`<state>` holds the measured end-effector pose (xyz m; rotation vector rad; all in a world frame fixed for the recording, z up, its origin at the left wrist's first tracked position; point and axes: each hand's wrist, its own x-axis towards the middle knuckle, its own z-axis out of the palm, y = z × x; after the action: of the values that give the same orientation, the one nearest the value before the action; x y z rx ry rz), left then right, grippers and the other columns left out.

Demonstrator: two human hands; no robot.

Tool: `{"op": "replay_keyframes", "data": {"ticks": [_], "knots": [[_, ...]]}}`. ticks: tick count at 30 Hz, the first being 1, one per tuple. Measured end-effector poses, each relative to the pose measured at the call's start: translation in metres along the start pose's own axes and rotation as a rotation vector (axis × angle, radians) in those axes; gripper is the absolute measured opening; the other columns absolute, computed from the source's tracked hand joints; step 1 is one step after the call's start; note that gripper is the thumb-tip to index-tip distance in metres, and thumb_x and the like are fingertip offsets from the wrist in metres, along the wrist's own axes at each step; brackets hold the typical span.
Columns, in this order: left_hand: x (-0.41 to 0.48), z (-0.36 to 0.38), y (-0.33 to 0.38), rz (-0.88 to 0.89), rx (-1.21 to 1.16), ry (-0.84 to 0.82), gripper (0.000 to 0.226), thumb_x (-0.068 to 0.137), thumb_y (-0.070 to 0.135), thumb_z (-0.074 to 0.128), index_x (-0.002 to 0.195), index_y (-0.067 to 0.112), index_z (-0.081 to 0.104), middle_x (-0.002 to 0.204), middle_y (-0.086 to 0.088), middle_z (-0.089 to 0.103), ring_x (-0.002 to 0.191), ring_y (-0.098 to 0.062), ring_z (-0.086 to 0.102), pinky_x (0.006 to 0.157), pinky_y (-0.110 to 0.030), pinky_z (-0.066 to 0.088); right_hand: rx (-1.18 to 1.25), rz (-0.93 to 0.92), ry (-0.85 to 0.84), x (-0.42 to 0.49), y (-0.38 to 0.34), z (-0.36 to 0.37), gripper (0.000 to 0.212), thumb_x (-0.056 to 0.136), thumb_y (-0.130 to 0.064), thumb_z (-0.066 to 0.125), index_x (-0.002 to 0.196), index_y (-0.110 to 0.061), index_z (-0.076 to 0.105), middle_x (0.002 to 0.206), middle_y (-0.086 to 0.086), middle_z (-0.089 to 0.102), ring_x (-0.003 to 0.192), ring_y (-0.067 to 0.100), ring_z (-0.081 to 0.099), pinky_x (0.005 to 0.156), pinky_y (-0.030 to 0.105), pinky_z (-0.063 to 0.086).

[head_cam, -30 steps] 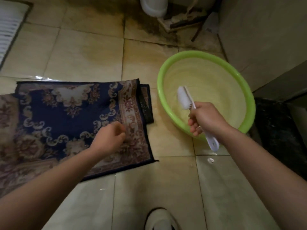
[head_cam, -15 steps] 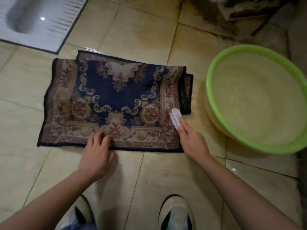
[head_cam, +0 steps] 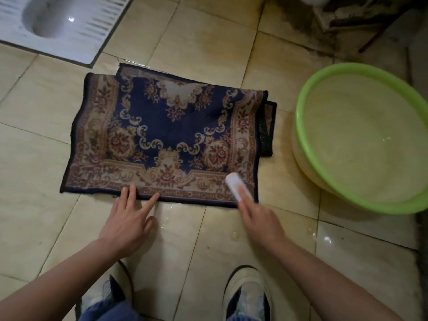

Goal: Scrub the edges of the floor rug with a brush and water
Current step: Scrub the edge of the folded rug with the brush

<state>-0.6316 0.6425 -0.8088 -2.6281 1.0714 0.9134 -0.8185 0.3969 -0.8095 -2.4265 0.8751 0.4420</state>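
Note:
A folded navy and beige patterned rug (head_cam: 166, 137) lies flat on the tiled floor. My left hand (head_cam: 128, 220) has straight fingers, and their tips press the rug's near edge left of centre. My right hand (head_cam: 257, 216) grips a white brush (head_cam: 235, 183), index finger stretched along its back, with the head down on the rug's near right corner. The handle is hidden under my hand. A green basin (head_cam: 301, 126) holding water stands to the right of the rug.
A white squat toilet pan (head_cam: 69, 24) is set in the floor at the top left. Dark grimy clutter (head_cam: 347, 22) sits at the top right. My two shoes (head_cam: 247, 295) stand below the hands. Small wet patches (head_cam: 171, 212) shine on the tiles near the rug.
The brush went from the basin to the rug's near right corner. My left hand moved from the rug's top to its near edge, and its fingers spread. The view shifted left.

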Motion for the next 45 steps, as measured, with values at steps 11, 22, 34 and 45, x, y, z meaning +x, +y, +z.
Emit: {"op": "replay_keyframes", "data": {"ticks": [11,22,34,45], "knots": [[0.004,-0.003,-0.007,0.035,0.135,-0.064,0.061,0.101,0.043,0.017,0.139,0.031,-0.028,0.154,-0.027,-0.014,0.143,-0.039,-0.014,0.119,-0.042,-0.002,0.034,-0.012,-0.003,0.002,-0.014,0.007,0.05,0.102,-0.045,0.021,0.151,-0.04,0.012,0.078,0.002,0.063,0.059,0.009,0.058,0.05,0.024,0.05],[0.008,-0.014,-0.012,0.078,0.185,-0.071,0.057,0.1,0.045,0.022,0.148,0.04,-0.01,0.156,-0.023,0.001,0.143,-0.04,0.006,0.116,-0.042,0.014,0.164,0.073,0.13,0.017,-0.037,0.024,0.049,0.102,-0.043,0.027,0.15,-0.038,0.017,0.069,-0.002,0.056,0.054,0.01,0.053,0.041,0.016,0.034],[0.01,-0.03,-0.013,0.109,0.191,-0.119,0.056,0.099,0.049,0.026,0.149,0.044,0.001,0.151,-0.016,0.016,0.136,-0.037,0.018,0.112,-0.043,0.022,0.049,-0.033,-0.07,0.011,-0.069,0.024,0.05,0.103,-0.043,0.023,0.151,-0.038,0.01,0.087,0.009,0.066,0.072,0.022,0.064,0.061,0.037,0.055],[0.014,-0.023,-0.021,0.127,0.087,-0.044,0.054,0.098,0.049,0.029,0.148,0.046,0.009,0.136,-0.01,0.029,0.123,-0.03,0.028,0.104,-0.039,0.033,0.153,0.043,0.018,0.014,-0.068,0.022,0.049,0.102,-0.043,0.024,0.15,-0.039,0.014,0.078,0.005,0.063,0.06,0.015,0.058,0.053,0.029,0.051]]}}
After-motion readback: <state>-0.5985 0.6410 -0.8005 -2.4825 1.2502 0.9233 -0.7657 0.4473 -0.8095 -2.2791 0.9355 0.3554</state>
